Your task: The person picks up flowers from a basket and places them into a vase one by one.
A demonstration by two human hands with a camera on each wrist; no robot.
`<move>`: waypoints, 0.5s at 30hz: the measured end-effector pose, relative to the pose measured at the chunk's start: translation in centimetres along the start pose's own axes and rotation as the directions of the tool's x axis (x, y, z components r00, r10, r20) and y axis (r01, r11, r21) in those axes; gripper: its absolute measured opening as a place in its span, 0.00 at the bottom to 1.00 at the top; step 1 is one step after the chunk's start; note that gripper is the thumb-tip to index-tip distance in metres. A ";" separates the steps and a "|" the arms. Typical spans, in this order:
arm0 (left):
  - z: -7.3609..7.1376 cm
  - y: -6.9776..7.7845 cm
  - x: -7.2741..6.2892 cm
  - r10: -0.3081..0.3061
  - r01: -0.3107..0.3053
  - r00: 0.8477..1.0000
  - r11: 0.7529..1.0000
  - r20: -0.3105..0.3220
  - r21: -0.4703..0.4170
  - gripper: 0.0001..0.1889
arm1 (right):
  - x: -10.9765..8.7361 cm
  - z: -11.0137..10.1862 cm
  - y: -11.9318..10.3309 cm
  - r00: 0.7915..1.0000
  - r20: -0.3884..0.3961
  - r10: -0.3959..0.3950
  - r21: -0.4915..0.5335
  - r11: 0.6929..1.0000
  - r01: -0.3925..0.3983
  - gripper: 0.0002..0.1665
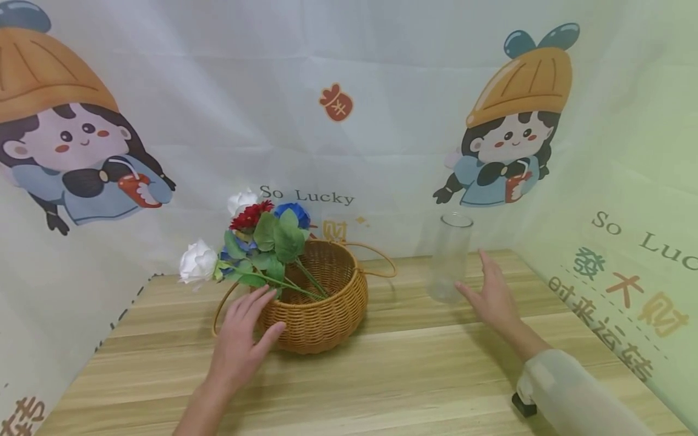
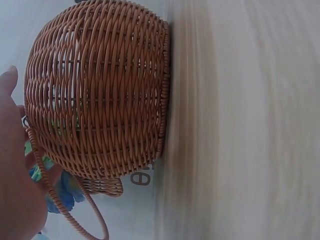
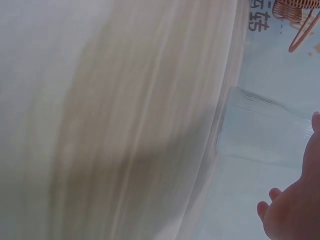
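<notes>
A round wicker basket [image 1: 322, 330] stands on the wooden table, left of the middle. Artificial flowers lean out over its left side: white roses [image 1: 197, 261], a red flower [image 1: 252, 215] and blue flowers [image 1: 293, 214], their green stems running down inside. My left hand [image 1: 237, 345] is at the basket's front left rim with its fingers extended; whether they touch the rim or the stems I cannot tell. To the right, a clear glass cylinder vase [image 1: 450, 260] stands upright. My right hand [image 1: 495, 298] is beside it, fingers spread, holding nothing.
A thin looped handle [image 1: 382, 260] sticks out from the basket's right side, towards the vase. Behind the table [image 1: 382, 375] hangs a pale printed cloth [image 1: 392, 133] with cartoon figures, which continues along both sides.
</notes>
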State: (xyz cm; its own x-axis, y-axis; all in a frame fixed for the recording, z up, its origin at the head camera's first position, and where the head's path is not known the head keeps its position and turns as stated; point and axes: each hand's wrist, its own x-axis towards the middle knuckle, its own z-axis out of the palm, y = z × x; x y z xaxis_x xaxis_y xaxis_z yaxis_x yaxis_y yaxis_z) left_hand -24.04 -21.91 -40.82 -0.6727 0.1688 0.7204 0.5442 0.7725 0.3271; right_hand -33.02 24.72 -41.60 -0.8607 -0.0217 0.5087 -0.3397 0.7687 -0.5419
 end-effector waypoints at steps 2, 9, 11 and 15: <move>0.2 0.0 0.0 0.001 -0.001 1.000 1.000 -0.024 -0.013 0.27 | 0.2 0.2 -0.2 1.000 -0.004 0.015 0.011 1.000 -0.014 0.53; 1.0 -0.3 0.2 -0.001 -0.009 0.989 0.998 -0.150 -0.067 0.21 | 1.0 1.3 -0.7 0.997 0.002 0.071 0.095 0.993 -0.071 0.55; 1.3 -0.3 0.2 0.000 -0.014 0.982 0.997 -0.189 -0.072 0.19 | 1.2 1.7 -0.8 0.997 -0.002 0.078 0.107 0.991 -0.077 0.55; 1.7 -0.3 0.4 0.007 -0.028 0.970 0.996 -0.242 -0.085 0.18 | 1.4 2.3 -0.9 0.996 -0.024 0.091 0.122 0.989 -0.088 0.55</move>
State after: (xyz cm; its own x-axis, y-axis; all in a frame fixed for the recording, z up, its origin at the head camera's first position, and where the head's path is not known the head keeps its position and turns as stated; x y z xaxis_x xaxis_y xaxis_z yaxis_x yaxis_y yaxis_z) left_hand -25.29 -20.99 -41.69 -0.5275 0.0204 0.8493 0.6037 0.7124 0.3578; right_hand -34.76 22.54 -41.94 -0.8789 0.0637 0.4728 -0.3067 0.6837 -0.6622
